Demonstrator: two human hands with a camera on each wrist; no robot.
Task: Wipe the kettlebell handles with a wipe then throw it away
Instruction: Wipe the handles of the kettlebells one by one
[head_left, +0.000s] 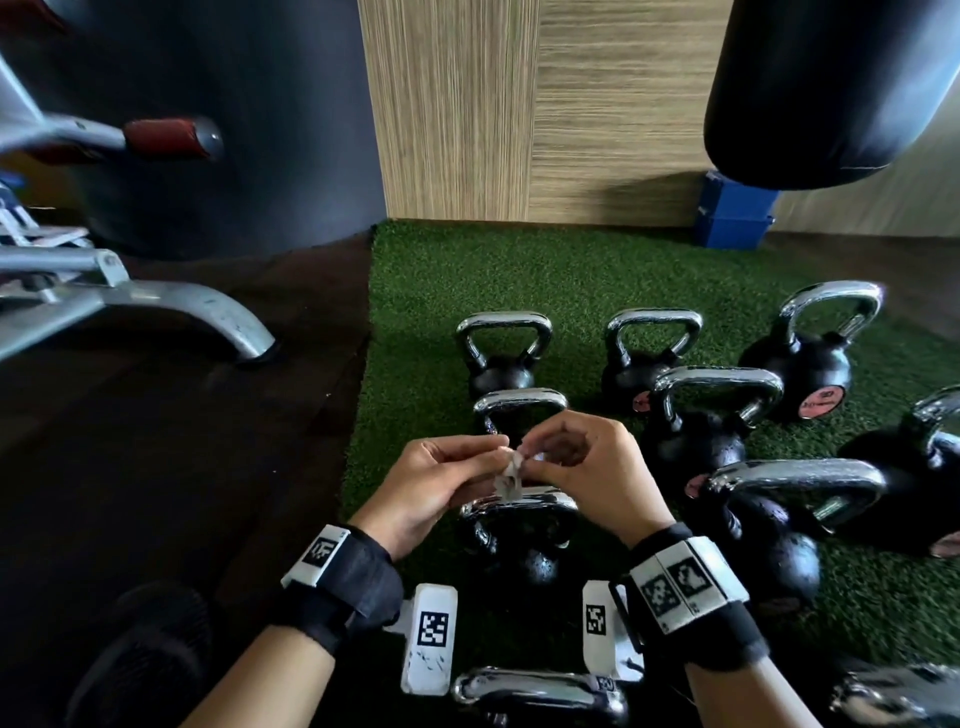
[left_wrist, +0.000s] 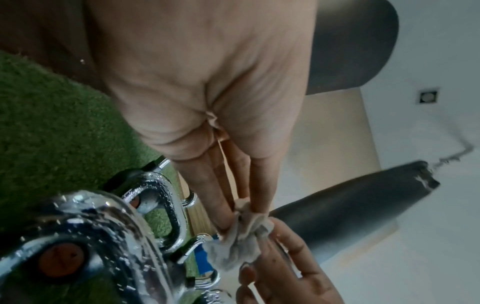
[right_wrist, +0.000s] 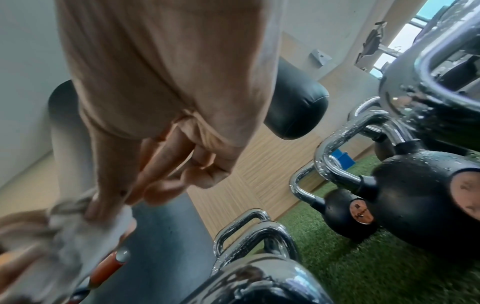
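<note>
Shiny kettlebell handle (head_left: 537, 690) sits nearest me at 6 o'clock, more kettlebells (head_left: 717, 415) crowd the green turf (head_left: 415, 291) toward 3. Both my hands pinch the small crumpled wipe (head_left: 509, 475) — left hand (head_left: 441, 483), right hand (head_left: 587, 467) — above a wet handle (head_left: 519, 503).

A small, crumpled white wipe (head_left: 509, 475) is pinched between the fingertips of both hands at centre frame, above black kettlebells (head_left: 696, 436) with wet, chromed handles (head_left: 719, 382) standing upright in rows on green turf (head_left: 571, 275) across the lower right of the frame.
</note>
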